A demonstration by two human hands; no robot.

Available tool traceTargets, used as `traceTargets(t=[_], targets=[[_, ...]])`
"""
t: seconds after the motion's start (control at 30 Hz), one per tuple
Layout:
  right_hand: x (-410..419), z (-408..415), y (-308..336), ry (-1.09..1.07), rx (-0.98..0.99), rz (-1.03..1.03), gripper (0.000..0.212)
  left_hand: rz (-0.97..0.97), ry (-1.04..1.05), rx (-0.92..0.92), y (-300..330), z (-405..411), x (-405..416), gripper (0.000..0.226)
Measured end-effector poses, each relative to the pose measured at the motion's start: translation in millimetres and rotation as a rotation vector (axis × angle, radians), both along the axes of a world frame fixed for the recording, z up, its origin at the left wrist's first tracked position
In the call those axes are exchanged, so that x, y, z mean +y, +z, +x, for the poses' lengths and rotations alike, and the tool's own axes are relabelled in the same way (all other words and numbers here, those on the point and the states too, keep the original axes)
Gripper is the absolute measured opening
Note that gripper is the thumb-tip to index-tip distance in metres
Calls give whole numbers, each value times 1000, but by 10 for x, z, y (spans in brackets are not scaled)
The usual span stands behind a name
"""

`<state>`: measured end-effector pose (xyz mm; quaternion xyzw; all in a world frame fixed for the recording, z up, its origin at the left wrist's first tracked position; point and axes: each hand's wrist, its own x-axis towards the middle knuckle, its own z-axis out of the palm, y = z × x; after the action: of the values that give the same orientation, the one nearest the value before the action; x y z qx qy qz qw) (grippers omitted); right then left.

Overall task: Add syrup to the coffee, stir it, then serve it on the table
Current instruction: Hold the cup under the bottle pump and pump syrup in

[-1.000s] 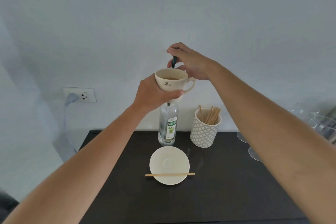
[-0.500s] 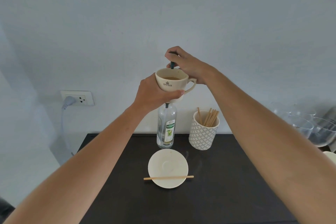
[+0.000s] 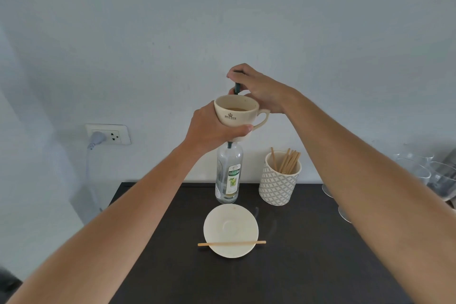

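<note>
My left hand grips a cream coffee cup from below and holds it in the air, level, with brown coffee inside. Right behind the cup stands a clear syrup bottle with a green label, on the dark table. Its dark green pump rises above the cup's far rim, and my right hand is closed over the pump's top. The bottle's neck is hidden behind the cup and my left fingers. A cream saucer lies in front of the bottle with a wooden stir stick across its near edge.
A white patterned holder with several wooden sticks stands right of the bottle. Clear glasses crowd the table's far right. A wall outlet with a plug and cable is at the left, beyond the table's edge.
My right hand has sunk a little on the pump, closer to the cup's rim. The cup stays held above the bottle. My view has tipped slightly downward.
</note>
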<state>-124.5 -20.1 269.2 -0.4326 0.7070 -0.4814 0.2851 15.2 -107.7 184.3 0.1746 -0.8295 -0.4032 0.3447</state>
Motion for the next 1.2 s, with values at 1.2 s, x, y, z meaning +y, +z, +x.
traceTargets(t=[1.2], targets=[[-30,-48,-43,28,22,9,25,7,2,-5,-3,-21,16,84]])
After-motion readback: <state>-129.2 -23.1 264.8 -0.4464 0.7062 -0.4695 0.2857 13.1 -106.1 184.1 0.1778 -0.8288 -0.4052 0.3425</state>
